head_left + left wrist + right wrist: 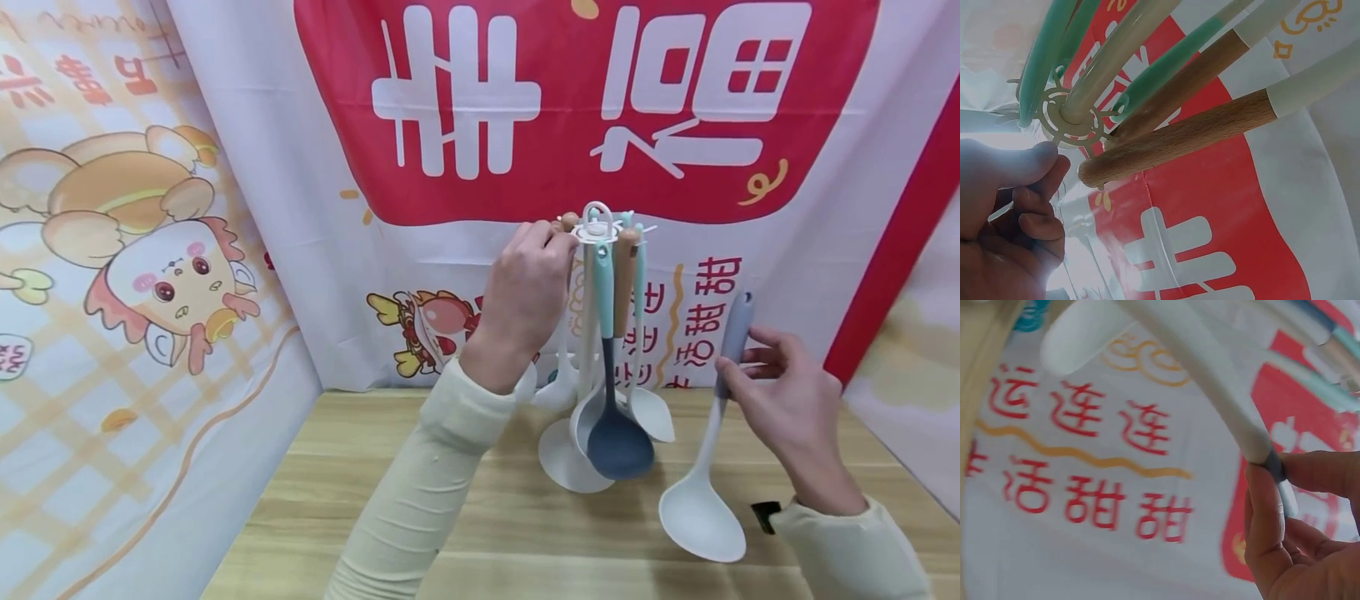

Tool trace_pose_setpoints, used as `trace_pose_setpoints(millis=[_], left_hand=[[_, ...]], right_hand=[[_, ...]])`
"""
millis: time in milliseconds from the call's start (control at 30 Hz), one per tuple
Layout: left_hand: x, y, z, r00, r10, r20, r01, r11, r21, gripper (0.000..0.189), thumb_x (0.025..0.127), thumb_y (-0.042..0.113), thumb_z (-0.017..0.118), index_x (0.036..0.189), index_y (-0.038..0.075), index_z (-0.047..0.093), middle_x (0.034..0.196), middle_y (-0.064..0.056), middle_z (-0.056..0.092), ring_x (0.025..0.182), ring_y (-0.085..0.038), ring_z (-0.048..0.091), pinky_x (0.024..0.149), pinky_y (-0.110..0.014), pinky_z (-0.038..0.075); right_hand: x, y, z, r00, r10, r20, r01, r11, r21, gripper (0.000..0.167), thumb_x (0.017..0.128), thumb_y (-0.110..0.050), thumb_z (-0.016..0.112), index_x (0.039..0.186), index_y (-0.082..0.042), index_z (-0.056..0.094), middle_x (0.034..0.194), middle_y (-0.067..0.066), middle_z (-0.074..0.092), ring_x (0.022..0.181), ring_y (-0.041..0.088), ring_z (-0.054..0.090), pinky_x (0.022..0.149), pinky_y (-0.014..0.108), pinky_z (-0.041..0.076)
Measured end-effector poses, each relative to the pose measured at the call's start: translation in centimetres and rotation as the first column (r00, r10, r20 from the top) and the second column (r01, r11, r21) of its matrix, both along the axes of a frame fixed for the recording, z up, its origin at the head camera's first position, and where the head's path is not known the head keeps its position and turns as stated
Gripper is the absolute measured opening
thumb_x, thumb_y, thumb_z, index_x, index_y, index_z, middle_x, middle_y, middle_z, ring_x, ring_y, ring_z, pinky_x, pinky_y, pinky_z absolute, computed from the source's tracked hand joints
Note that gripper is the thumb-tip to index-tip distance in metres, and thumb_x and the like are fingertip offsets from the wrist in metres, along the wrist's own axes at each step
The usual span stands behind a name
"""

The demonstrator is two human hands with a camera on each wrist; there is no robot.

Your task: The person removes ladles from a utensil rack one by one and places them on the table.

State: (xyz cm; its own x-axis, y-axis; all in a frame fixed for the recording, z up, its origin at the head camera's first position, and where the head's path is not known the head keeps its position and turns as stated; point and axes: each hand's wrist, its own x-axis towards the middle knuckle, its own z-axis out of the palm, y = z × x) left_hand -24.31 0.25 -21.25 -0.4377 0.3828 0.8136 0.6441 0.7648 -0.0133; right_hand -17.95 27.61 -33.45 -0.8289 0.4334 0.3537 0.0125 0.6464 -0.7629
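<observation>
A: Where do we see the white ladle [712, 433]?

B: Taking the head view as our dial, we see it apart from the utensil rack [587, 333], at 4 o'clock from the rack's pole. Its bowl points to 6 and its grey handle [737, 329] leans slightly past 12.

A: And its grip?

B: We see the right hand [795, 392] at 2 o'clock from the ladle's shaft, thumb and fingers pinched firmly around the handle, whose holed end sticks out above. We cannot tell whether the bowl touches the wooden table [337, 492].

A: What about the left hand [525, 287]?

B: It's at 10 o'clock from the pole. Fingers bent, it pinches the edge of the rack between thumb and forefinger; whether a hook sits between them is hidden from us.

A: What hangs there?

B: We make out a dark blue ladle [621, 446] with a mint handle, a wooden handle [622, 292] just beside that at 3 o'clock, and a white utensil head [651, 414] between 1 and 2 from the blue bowl.

A: Farther out?

B: Near the white bowl, at 3 o'clock, we spot a small black object [767, 517], too little to identify. Behind the rack, toward 12, we have a red panel [570, 167] with 2 large white characters; toward 9, a cartoon-printed cloth [150, 192].
</observation>
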Motion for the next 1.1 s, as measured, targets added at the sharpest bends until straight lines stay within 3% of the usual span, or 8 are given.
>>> trace_pose_setpoints(millis=[133, 267, 367, 700, 1100], left_hand=[[-0.2, -0.1, -0.1, 1.000, 0.008, -0.002, -0.008, 1.000, 0.001, 0.029, 0.099, 0.021, 0.074, 0.124, 0.006, 0.077, 0.115, -0.009, 0.076, 0.097, -0.017, 0.069, 0.101, -0.026, 0.061], [-0.2, -0.2, -0.1, 1.000, 0.007, -0.003, -0.007, 1.000, 0.002, 0.028, 0.100, 0.020, 0.073, 0.124, 0.006, 0.077, 0.115, -0.009, 0.076, 0.098, -0.018, 0.070, 0.101, -0.025, 0.060], [-0.2, -0.2, -0.1, 1.000, 0.006, -0.003, -0.006, 1.000, -0.002, 0.028, 0.100, 0.020, 0.074, 0.124, 0.005, 0.077, 0.115, -0.009, 0.076, 0.099, -0.018, 0.070, 0.100, -0.025, 0.061], [-0.1, -0.1, -0.1, 1.000, 0.007, -0.003, -0.007, 1.000, -0.010, 0.027, 0.100, 0.019, 0.073, 0.124, 0.005, 0.077, 0.114, -0.010, 0.075, 0.100, -0.018, 0.069, 0.099, -0.025, 0.061], [0.0, -0.1, 0.2, 1.000, -0.004, 0.024, 0.004, 1.000, -0.015, 0.029, 0.100, 0.020, 0.073, 0.125, 0.005, 0.076, 0.116, -0.009, 0.075, 0.102, -0.019, 0.070, 0.100, -0.025, 0.061]], right_hand=[[-1.4, 1.4, -1.2, 0.991, 0.071, 0.110, -0.069, 0.997, -0.021, 0.070, 0.102, -0.032, 0.069, 0.157, -0.001, 0.041, 0.133, 0.032, 0.063, 0.099, 0.036, 0.073, 0.057, 0.022, 0.062], [-3.0, 2.3, -2.8, 0.971, 0.137, 0.199, -0.133, 0.991, -0.029, 0.068, 0.102, -0.029, 0.068, 0.154, 0.006, 0.040, 0.128, 0.033, 0.061, 0.085, 0.026, 0.074, 0.063, 0.032, 0.067], [-4.1, 2.6, -4.0, 0.949, 0.181, 0.257, -0.178, 0.983, -0.033, 0.066, 0.101, -0.024, 0.068, 0.151, 0.011, 0.041, 0.125, 0.035, 0.061, 0.082, 0.026, 0.075, 0.066, 0.037, 0.068], [-6.7, 3.1, -7.2, 0.876, 0.302, 0.376, -0.318, 0.948, -0.019, 0.057, 0.094, -0.011, 0.072, 0.135, 0.020, 0.048, 0.102, 0.033, 0.069, 0.071, 0.019, 0.074, 0.061, 0.035, 0.067], [-9.0, 3.4, -10.9, 0.806, 0.360, 0.469, -0.385, 0.922, -0.046, 0.050, 0.084, -0.004, 0.068, 0.125, 0.021, 0.055, 0.087, 0.024, 0.070, 0.064, 0.018, 0.071, 0.058, 0.035, 0.066]])
